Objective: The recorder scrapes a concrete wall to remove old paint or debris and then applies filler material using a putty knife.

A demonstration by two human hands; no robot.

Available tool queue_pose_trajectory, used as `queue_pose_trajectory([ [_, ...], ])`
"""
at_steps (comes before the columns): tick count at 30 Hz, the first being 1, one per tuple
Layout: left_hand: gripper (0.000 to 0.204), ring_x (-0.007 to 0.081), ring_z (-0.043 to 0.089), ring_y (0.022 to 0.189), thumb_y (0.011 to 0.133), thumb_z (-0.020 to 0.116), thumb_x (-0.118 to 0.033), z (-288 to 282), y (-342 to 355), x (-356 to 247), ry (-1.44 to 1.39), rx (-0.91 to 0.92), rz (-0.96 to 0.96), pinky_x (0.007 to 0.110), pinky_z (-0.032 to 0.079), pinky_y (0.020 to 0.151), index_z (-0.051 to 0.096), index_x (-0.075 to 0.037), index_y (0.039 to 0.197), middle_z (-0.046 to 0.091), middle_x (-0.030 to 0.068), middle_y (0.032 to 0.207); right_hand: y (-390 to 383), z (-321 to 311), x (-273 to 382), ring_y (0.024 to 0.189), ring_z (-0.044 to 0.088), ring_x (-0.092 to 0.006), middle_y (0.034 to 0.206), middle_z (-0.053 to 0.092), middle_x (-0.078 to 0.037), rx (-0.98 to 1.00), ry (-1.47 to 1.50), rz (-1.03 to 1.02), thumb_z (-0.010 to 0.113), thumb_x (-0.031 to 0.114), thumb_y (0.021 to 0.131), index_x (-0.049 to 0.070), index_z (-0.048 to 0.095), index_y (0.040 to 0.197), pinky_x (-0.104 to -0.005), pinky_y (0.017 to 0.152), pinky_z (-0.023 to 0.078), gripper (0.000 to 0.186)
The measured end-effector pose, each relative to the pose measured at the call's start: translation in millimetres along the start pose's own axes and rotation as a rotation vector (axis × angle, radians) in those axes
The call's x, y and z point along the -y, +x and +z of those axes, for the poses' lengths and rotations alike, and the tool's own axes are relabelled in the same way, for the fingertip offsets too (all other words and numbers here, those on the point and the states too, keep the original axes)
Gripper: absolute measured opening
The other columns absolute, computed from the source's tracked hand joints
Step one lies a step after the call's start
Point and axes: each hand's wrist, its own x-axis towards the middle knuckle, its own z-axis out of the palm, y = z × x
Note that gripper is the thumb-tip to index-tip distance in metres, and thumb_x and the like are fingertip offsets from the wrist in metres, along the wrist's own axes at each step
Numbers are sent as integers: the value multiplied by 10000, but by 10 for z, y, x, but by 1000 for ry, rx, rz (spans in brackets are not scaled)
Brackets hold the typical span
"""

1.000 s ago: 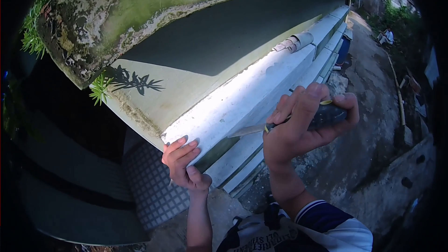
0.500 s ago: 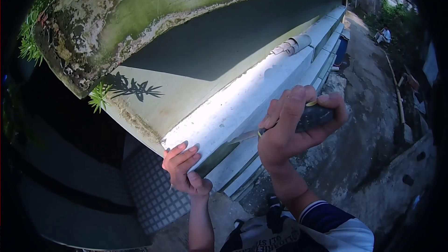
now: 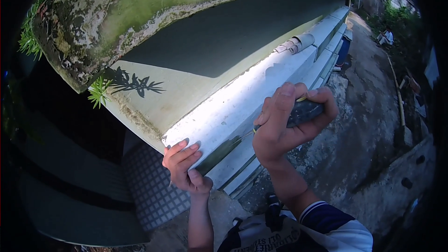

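Observation:
My left hand [image 3: 182, 167] grips the near end of a white ledge [image 3: 219, 112], its fingers laid over the top and the thumb on the front side. In my right hand [image 3: 282, 128], closed around it, is a scraper with a dark, yellow-edged handle [image 3: 304, 113]. Its thin blade [image 3: 244, 135] shows almost edge-on and points left at a greenish strip [image 3: 218, 154] along the side of the ledge. Whether the tip touches that strip I cannot tell.
A rolled pale sheet [image 3: 298, 43] lies farther along the ledge. Above hangs a mossy concrete slab [image 3: 186, 0]. Lower steps [image 3: 238, 168] run beneath the ledge. On the right is a rough concrete path [image 3: 354, 126] with a long pole [image 3: 399, 93]; a person [image 3: 385, 36] sits far off.
My right hand has shifted a little left with the scraper, bringing it closer to the ledge, and the blade looks narrower. My left hand stays in place.

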Motion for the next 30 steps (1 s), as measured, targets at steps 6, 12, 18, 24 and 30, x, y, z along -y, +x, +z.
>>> queue_pose_trajectory([
  [6, 458, 282, 624, 1095, 1013, 417, -372, -1, -5, -9, 0, 5, 3, 480, 326, 1072, 679, -33, 850, 728, 93, 948, 120, -90, 223, 448, 439, -83, 662, 425, -19, -91, 230, 162, 524, 74, 1000, 134, 219, 1141, -225, 503, 427, 341],
  [12, 424, 316, 581, 1087, 993, 415, -347, -36, 7, -4, 30, 49, 15, 506, 362, 1043, 621, 5, 879, 687, 145, 953, 136, -48, 264, 591, 434, -85, 707, 440, -12, -149, 342, 223, 564, 43, 969, 117, 248, 1116, -227, 643, 405, 356],
  [18, 426, 312, 579, 1106, 987, 412, -350, -21, 22, -18, 13, 50, 9, 517, 337, 1074, 624, 3, 882, 680, 149, 962, 93, -101, 173, 572, 384, -90, 785, 461, -20, -173, 331, 128, 580, 24, 948, 99, 276, 1096, -238, 617, 332, 346],
  [24, 420, 318, 575, 1114, 980, 409, -341, -41, 4, 18, 24, 55, 6, 524, 324, 1086, 626, 5, 885, 678, 149, 976, 173, -126, 249, 529, 425, -81, 816, 426, -73, -103, 354, 197, 548, 7, 958, 109, 225, 1123, -229, 531, 379, 377],
  [30, 424, 321, 575, 1104, 983, 403, -339, -40, 19, -11, 11, 57, 6, 526, 327, 1084, 624, 10, 887, 678, 148, 974, 157, -129, 174, 509, 435, -72, 834, 438, -52, -93, 254, 73, 561, 19, 964, 92, 267, 1090, -192, 519, 385, 328],
])
